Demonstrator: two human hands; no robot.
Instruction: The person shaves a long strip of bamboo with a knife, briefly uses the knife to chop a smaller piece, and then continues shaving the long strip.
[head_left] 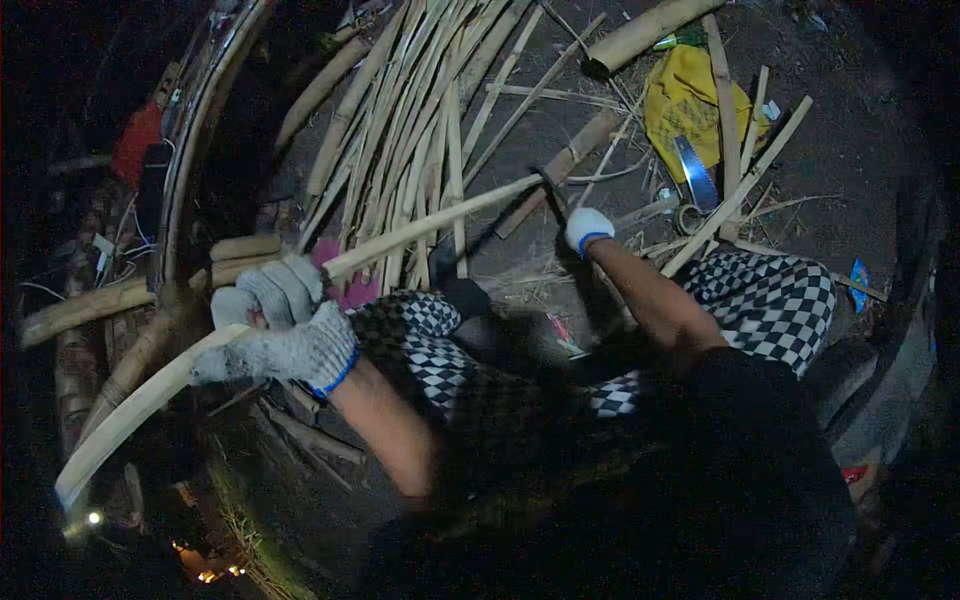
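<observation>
My left hand [275, 325], in a grey-white knit glove with a blue cuff, is closed around a long pale bamboo strip [435, 230]. One end of the strip curves down to the lower left; the other reaches up toward the middle. My right hand [590, 230], gloved too, is closed on a dark knife [553, 192], its handle mostly hidden in the fist. The dark blade meets the strip's far end, crossing it. Below both hands are my legs in black-and-white checkered trousers [770, 300], with the lap in shadow.
Many split bamboo strips [400, 130] lie heaped ahead. A handsaw [697, 172] rests by a yellow sack [690, 100] at right. Bamboo poles [655, 35] lie at the back, others [110, 305] at left. Small flames [207, 575] glow at lower left.
</observation>
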